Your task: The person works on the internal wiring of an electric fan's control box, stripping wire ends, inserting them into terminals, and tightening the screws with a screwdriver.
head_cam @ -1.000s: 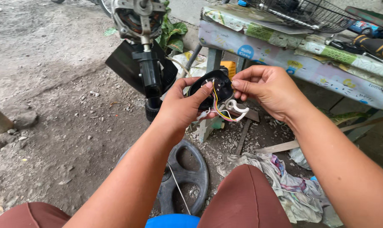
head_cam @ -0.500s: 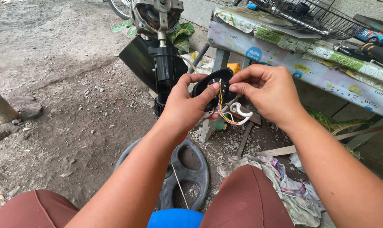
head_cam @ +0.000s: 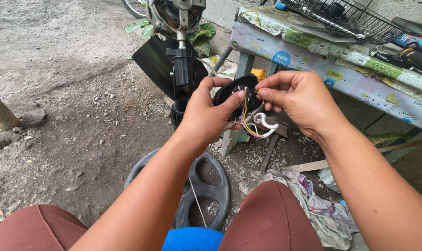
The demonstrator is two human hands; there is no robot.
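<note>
My left hand (head_cam: 206, 116) grips a small black round switch housing (head_cam: 236, 93) with coloured wires (head_cam: 253, 125) and a white cable hanging from its underside. My right hand (head_cam: 294, 100) pinches at the housing's right edge with thumb and forefinger. Just behind the hands stands a stripped fan: its bare motor (head_cam: 176, 14) sits atop a black neck (head_cam: 183, 69), with the dark round fan base (head_cam: 197, 190) on the ground between my knees.
A bench (head_cam: 341, 69) covered in patterned cloth stands at the right, bearing a wire fan guard (head_cam: 350, 18) and tools. Crumpled rags (head_cam: 313, 204) lie by my right knee. Bare dirt and a stone (head_cam: 32, 118) are on the left.
The view has shifted slightly, so the fan and bench sit higher in frame. Both hands stay on the housing; my right fingers have shifted a little along its edge.
</note>
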